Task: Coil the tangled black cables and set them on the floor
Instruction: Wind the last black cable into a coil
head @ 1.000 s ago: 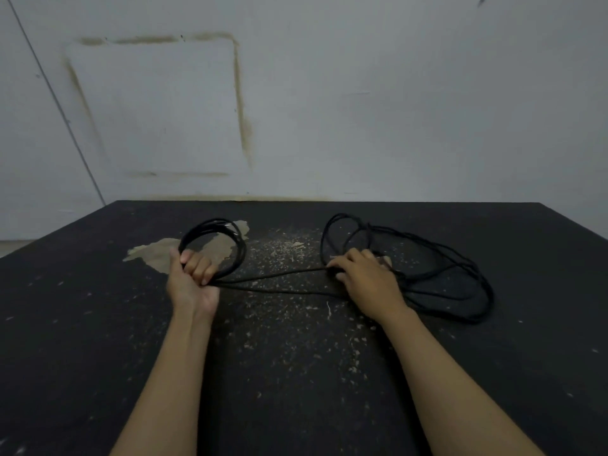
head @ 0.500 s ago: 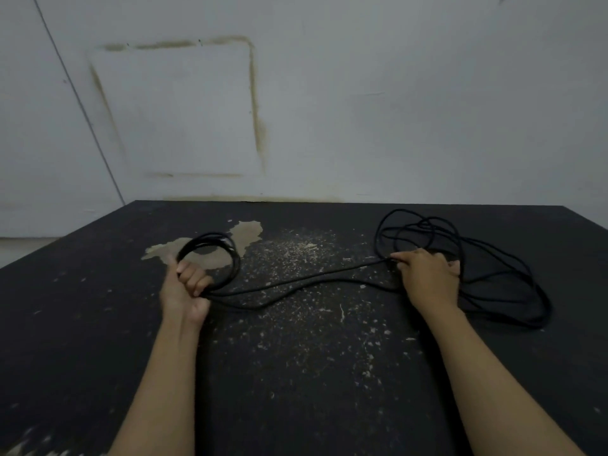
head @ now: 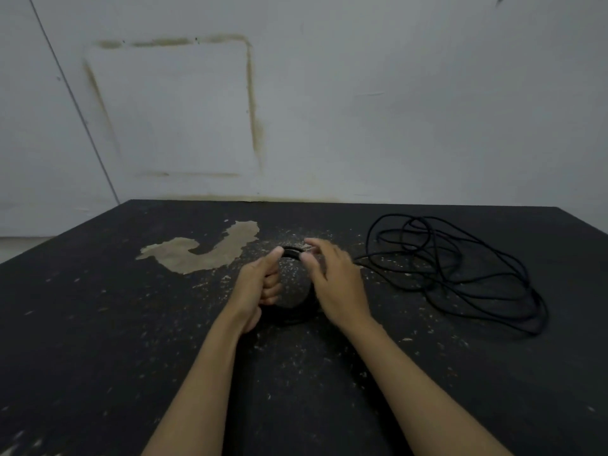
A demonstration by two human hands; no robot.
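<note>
A small coil of black cable (head: 291,315) stands between my two hands at the middle of the dark floor. My left hand (head: 260,284) grips the coil's left side, thumb up at its top. My right hand (head: 332,284) lies against the coil's right side, thumb and fingers pinching the cable at the top of the loop. From there one strand runs right to a loose tangled heap of black cable (head: 460,271) lying on the floor at the right. My hands hide much of the coil.
The dark floor mat (head: 98,324) is dusted with pale flakes and has a worn tan patch (head: 204,251) left of my hands. A grey wall (head: 362,110) with a stained square outline rises just behind the mat's far edge.
My right hand left the tangled heap and came left to the coil, bringing a length of cable with it. My hands, wide apart before, now meet at the coil.
</note>
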